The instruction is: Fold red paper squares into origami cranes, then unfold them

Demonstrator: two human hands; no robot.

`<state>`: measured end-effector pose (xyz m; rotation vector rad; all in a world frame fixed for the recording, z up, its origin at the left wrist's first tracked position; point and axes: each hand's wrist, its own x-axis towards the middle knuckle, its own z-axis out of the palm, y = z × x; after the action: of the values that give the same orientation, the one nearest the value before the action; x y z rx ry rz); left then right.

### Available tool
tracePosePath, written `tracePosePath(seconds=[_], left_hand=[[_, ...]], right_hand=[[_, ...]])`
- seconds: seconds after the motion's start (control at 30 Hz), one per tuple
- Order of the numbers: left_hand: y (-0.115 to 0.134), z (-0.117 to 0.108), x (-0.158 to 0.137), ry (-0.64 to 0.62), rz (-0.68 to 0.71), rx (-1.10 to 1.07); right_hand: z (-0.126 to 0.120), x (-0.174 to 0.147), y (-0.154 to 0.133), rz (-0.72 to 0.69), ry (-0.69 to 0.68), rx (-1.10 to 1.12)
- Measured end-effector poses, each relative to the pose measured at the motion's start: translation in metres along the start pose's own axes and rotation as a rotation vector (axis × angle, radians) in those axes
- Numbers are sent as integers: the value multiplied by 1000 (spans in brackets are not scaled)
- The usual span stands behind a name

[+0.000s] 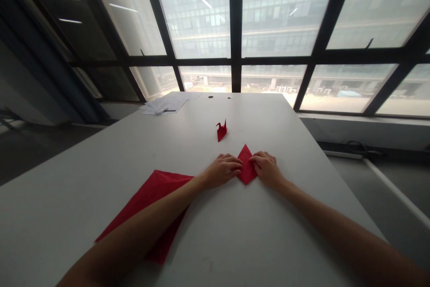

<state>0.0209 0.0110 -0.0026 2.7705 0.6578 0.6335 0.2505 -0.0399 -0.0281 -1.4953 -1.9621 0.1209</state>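
A small piece of red origami paper, folded into a diamond, lies flat on the white table with one point facing away from me. My left hand grips its left edge, fingers bent and close together. At the opposite edge, the fingertips of my right hand curl onto the paper. My fingers cover both side corners. A finished-looking red paper crane stands just beyond, slightly to the left. Larger red paper lies at the left, partly hidden under my left forearm.
Loose white papers with a dark pen-like stick lie at the table's far left. Two small dark round spots mark the far end of the white table. The table's right edge runs close to my right forearm; tall windows stand behind.
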Motion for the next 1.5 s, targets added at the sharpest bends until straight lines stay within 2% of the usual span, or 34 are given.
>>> tracePosePath(seconds=[0.3,0.5,0.83,1.07,1.5], left_hand=[[-17,8,0,15,-67,-39],[-24,11,1,46,-64,-118],[-22,9,3,68,-18,-211],[-19,6,3,69,-18,-185],[-18,7,0,39,-106,-68]], right_hand=[[4,5,13,11,16,132],[-11,10,26,-105,-55,234],[-19,6,21,-157,-105,232],[-25,6,18,-166,-132,270],[-11,9,22,-105,-13,244]])
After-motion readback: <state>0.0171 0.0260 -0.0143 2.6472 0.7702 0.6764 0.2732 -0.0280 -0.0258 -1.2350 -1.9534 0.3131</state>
